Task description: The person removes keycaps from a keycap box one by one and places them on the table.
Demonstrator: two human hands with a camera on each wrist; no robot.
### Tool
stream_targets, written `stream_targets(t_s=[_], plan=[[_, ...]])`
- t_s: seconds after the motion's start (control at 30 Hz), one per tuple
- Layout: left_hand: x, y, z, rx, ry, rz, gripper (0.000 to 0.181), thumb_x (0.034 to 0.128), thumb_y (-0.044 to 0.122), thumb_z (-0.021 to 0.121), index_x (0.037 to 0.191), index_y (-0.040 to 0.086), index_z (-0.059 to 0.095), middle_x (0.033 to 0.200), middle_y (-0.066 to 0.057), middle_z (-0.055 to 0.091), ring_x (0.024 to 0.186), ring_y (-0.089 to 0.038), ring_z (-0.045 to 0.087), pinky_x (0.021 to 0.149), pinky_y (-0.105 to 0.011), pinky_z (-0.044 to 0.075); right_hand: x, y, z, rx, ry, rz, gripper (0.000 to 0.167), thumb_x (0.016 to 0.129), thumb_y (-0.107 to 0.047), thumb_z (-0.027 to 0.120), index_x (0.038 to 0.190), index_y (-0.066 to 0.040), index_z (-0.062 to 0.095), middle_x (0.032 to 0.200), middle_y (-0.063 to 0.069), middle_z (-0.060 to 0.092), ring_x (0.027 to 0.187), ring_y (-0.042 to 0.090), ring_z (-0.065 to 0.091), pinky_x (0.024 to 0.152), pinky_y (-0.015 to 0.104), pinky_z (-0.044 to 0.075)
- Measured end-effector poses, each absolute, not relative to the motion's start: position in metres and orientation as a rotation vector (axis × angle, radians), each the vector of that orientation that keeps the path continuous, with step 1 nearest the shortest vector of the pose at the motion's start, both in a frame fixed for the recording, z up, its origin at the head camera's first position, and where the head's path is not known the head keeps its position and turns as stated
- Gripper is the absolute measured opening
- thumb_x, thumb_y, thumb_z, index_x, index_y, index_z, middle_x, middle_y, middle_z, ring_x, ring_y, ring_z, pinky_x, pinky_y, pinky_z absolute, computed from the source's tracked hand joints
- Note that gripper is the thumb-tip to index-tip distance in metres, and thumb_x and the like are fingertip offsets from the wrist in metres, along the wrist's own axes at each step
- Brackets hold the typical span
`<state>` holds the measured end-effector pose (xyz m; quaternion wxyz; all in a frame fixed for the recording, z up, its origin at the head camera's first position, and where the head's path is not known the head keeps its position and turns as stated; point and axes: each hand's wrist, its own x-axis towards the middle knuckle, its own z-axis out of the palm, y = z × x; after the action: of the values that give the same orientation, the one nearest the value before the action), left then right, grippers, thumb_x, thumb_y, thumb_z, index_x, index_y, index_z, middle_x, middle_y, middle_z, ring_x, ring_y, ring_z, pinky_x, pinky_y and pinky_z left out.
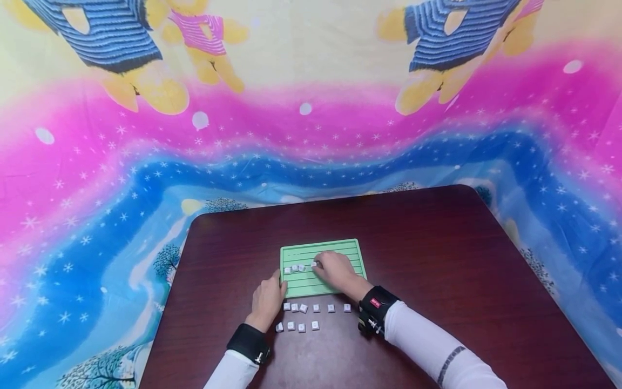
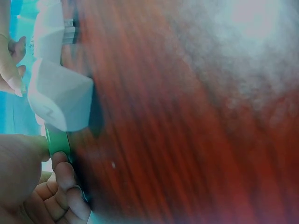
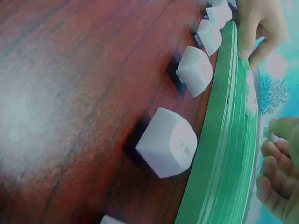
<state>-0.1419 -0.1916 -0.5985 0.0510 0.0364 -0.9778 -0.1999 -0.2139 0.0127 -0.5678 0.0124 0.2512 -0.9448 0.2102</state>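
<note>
The right hand [image 1: 336,269] pinches a white keycap [image 1: 313,264] at the green board [image 1: 308,282], just right of three others [image 1: 294,268], so best seat it level and in line while the left hand [image 1: 268,299], gripping the board's edge, steadies everything

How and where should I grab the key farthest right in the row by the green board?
Try pinching that key by its left and right sides, coming straight down from above. It's a small block sitting on the table, and there's a gap between it and the next key, so a finger should fit.
</note>
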Motion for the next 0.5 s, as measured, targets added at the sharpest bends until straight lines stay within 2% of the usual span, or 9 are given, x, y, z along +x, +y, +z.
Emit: stream_targets(t_s=[0.3, 0.5], plan=[[-0.141, -0.191, -0.598, 0.114, -2.971, -0.603, 0.037, 0.0965, 0.021, 0.066, 0.128, 0.002, 0.065, 0.091, -0.022, 0.075, 0.066, -0.032, 0.070, 0.053, -0.043, 0.049, -0.205, 0.019, -0.564, 0.812, -2.913, 0.647, 0.008, 0.091, -0.024, 0.072, 0.086, -0.019, 0.075, 0.078, -0.006, 0.067, 0.067, 0.005, 0.055, 0.056, 0.025, 0.045], [-0.141, -0.191, -0.598, 0.119, -2.973, -0.606, 0.039, 0.0969, 0.021, 0.065, 0.131, 0.001, 0.064, 0.096, -0.023, 0.075, 0.068, -0.033, 0.070, 0.055, -0.044, 0.051, -0.199, 0.024, -0.563, 0.818, -2.892, 0.644, 0.008, 0.090, -0.026, 0.073, 0.091, -0.019, 0.077, 0.081, -0.007, 0.070, 0.070, 0.005, 0.060, 0.058, 0.025, 0.047]])
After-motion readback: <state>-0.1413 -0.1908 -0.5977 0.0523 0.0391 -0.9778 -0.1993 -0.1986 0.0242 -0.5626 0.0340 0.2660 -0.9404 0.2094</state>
